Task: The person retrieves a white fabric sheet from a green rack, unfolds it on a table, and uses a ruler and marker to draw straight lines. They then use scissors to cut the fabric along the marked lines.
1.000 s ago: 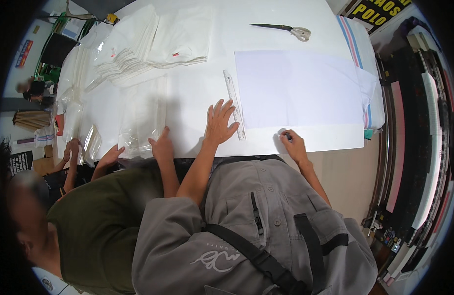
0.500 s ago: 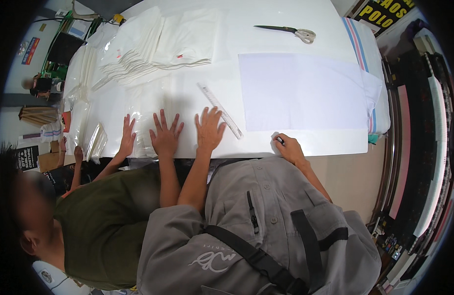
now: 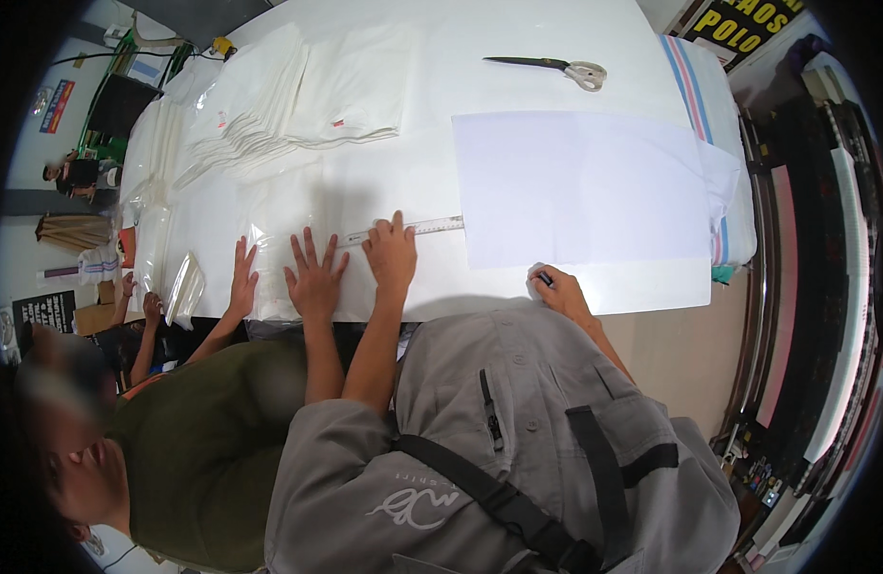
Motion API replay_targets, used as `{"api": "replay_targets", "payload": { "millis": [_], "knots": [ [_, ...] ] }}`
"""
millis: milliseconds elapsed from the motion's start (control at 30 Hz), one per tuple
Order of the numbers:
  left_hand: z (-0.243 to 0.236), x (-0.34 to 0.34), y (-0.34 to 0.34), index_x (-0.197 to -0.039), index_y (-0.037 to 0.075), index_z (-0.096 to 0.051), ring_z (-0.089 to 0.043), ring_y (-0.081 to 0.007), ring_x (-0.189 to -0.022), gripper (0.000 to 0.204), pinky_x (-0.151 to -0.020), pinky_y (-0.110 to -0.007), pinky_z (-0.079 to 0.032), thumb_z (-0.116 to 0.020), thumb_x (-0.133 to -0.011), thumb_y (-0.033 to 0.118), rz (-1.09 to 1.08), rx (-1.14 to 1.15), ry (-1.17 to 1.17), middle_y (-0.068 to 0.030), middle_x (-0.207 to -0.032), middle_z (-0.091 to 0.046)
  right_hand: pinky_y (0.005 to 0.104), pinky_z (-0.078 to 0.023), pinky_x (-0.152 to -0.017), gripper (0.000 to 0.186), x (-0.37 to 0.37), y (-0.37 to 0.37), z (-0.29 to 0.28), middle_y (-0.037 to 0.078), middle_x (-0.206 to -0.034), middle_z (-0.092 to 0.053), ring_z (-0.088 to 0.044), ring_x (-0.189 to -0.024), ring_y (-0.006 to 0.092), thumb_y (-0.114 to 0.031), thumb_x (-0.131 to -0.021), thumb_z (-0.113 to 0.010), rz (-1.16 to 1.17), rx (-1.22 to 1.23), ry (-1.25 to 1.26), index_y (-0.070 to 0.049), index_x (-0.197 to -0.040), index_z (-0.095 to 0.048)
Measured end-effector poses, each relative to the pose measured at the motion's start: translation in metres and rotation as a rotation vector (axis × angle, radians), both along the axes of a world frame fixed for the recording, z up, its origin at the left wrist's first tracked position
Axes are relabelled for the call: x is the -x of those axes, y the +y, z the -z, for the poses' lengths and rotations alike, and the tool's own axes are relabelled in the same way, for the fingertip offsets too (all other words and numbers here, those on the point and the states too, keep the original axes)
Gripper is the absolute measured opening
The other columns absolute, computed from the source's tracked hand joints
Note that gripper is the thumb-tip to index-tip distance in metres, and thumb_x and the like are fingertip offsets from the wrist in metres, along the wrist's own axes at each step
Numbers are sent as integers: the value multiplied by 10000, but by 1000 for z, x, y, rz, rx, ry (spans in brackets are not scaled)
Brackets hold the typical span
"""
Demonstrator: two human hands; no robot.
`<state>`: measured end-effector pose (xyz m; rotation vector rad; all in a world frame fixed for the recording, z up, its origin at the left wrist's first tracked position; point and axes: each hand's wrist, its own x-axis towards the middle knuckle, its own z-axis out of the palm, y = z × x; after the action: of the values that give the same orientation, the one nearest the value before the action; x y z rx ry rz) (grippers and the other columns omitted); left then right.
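My left hand [image 3: 390, 253] lies over a clear ruler [image 3: 437, 226], fingers bent onto it; the ruler lies roughly crosswise, its right end at a pale lilac-white sheet [image 3: 580, 182]. My right hand [image 3: 561, 294] is closed on a small black marker [image 3: 545, 279] at the table's front edge, just below that sheet. The sheet rests on the white table [image 3: 499, 287], its right side rumpled. Immediately left of my left hand, a co-worker's spread hand [image 3: 312, 282] rests on clear plastic bags [image 3: 279, 201].
Black-bladed scissors [image 3: 575, 74] lie at the back; stacked white bagged items [image 3: 341, 91] at back left. A striped bundle [image 3: 700, 81] edges the table's right. A co-worker in olive [image 3: 202, 440] sits close at my left, others beyond. Long dark rails [image 3: 795, 268] stand at the right.
My left hand has swung the ruler from near upright to crosswise, shifting it left. My right hand moved slightly left and down. The co-worker's hands let go of the bag's edges and spread out.
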<state>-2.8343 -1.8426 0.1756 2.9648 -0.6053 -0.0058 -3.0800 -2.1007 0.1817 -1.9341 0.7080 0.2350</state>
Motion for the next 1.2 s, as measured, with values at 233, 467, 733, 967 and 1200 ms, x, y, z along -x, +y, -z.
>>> {"api": "replay_targets", "payload": {
  "millis": [233, 467, 733, 967, 1200],
  "knots": [
    [17, 13, 44, -1347, 127, -659, -544, -320, -1258, 423, -1078, -550, -382, -673, -965, 308, 81, 153, -188, -98, -1293, -603, 341, -520, -697, 180, -12, -5, -14, 92, -831, -693, -623, -694, 169, -248, -994, -646, 14, -98, -9, -94, -1068, -702],
    [20, 13, 29, -1198, 137, -695, -598, -326, -1140, 309, -954, -519, -441, -698, -948, 319, -16, 140, -216, -83, -1172, -656, 272, -445, -570, 128, -13, -11, 0, 4, -749, -610, -529, -595, 64, -157, -1004, -655, 107, -367, -50, -39, -1000, -706],
    [24, -34, 20, -1133, 87, -671, -600, -331, -1130, 321, -923, -511, -447, -697, -964, 359, -39, 77, -126, -114, -1136, -645, 268, -462, -565, 138, -18, -17, 2, 23, -790, -645, -549, -574, 85, -127, -999, -660, 134, -468, -12, 4, -1003, -701],
    [13, -66, -15, -1099, 44, -667, -630, -353, -1063, 353, -912, -519, -472, -666, -993, 381, -14, 34, -11, -138, -1116, -644, 266, -467, -561, 153, -22, -23, 1, 42, -847, -672, -574, -573, 97, -135, -994, -667, 115, -500, -3, 13, -1016, -695],
    [8, -63, -57, -1025, 32, -684, -621, -348, -1064, 383, -925, -521, -495, -614, -1024, 409, 43, -19, 43, -144, -1099, -642, 271, -453, -555, 163, -23, -23, 0, 45, -834, -670, -567, -569, 98, -148, -981, -675, 146, -508, 20, 12, -984, -703]
  ]
}}
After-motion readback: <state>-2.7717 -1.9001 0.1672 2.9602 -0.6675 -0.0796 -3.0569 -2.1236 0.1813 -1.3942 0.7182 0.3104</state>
